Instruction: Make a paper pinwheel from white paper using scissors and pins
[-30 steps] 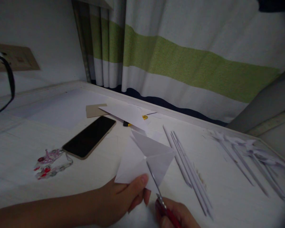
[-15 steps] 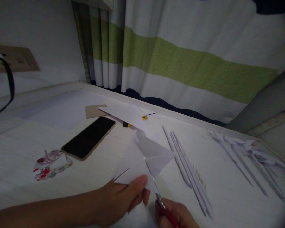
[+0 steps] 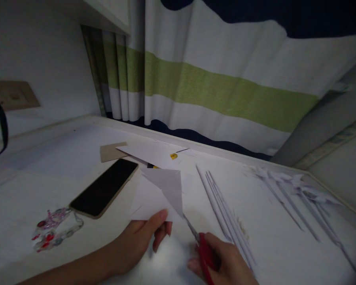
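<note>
My left hand point(image 3: 154, 233) pinches the lower edge of a square piece of white paper point(image 3: 148, 198), thumb on top and fingers beneath. Slits run inward from the paper's corners. In my right hand point(image 3: 225, 257) is a pair of red-handled scissors point(image 3: 204, 253), my fingers closed around the handles. The tips of the blades meet the paper's lower right corner. Whether the blades are parted there is too small to tell.
Left of the paper lies a black-screened phone point(image 3: 106, 188) with a beaded strap point(image 3: 52, 229). Behind are a cardboard piece point(image 3: 112, 152), a white sheet point(image 3: 148, 152) and a partly covered yellow-black tool point(image 3: 174, 156). Rolled paper sticks point(image 3: 222, 206) and paper pinwheels point(image 3: 296, 184) lie to the right.
The paper has turned and lies flatter. The scissors have moved from its lower tip to its right corner, and more of my right hand shows. The camera view has tilted up slightly.
</note>
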### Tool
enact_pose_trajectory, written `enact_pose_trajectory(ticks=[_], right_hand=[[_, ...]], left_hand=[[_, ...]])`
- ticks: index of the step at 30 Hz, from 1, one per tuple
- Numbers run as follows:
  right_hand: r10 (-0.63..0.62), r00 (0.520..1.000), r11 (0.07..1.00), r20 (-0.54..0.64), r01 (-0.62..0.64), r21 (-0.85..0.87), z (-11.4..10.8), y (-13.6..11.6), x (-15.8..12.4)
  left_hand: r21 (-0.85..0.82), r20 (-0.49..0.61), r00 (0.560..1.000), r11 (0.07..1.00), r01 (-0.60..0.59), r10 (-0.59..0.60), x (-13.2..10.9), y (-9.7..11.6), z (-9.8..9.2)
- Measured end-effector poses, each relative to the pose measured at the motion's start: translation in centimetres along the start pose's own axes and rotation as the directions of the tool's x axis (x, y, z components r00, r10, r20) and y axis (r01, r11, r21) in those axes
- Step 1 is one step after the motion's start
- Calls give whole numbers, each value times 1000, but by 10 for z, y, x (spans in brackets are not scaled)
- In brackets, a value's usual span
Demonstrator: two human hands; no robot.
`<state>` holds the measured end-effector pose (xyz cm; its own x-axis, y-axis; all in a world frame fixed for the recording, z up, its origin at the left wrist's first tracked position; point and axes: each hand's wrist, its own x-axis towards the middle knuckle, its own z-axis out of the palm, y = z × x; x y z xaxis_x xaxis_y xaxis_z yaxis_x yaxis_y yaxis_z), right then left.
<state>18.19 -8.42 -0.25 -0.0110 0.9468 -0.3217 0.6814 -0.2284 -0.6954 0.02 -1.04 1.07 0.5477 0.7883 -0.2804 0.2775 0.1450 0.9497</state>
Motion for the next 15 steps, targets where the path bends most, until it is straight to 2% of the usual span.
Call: enact_pose_trajectory(ticks=[4,7,10,15], right_hand=[[-53,990,954,-129,12,-301,-5,8,7],[-126,974,896,-187,31,-442,-2,14,11],[-147,974,843,-173,31,-538,-2,14,12],[-101,984,783,-145,-12,-622,-4,13,16]], left_hand=[[23,-60,997,999,46,-45,11,-3,-1],[18,-23,990,990,142,-142,18,-6,-3],[-5,29,984,984,176,-176,24,-8,-4],[-74,99,964,964,256,-248,27,-14,-5]])
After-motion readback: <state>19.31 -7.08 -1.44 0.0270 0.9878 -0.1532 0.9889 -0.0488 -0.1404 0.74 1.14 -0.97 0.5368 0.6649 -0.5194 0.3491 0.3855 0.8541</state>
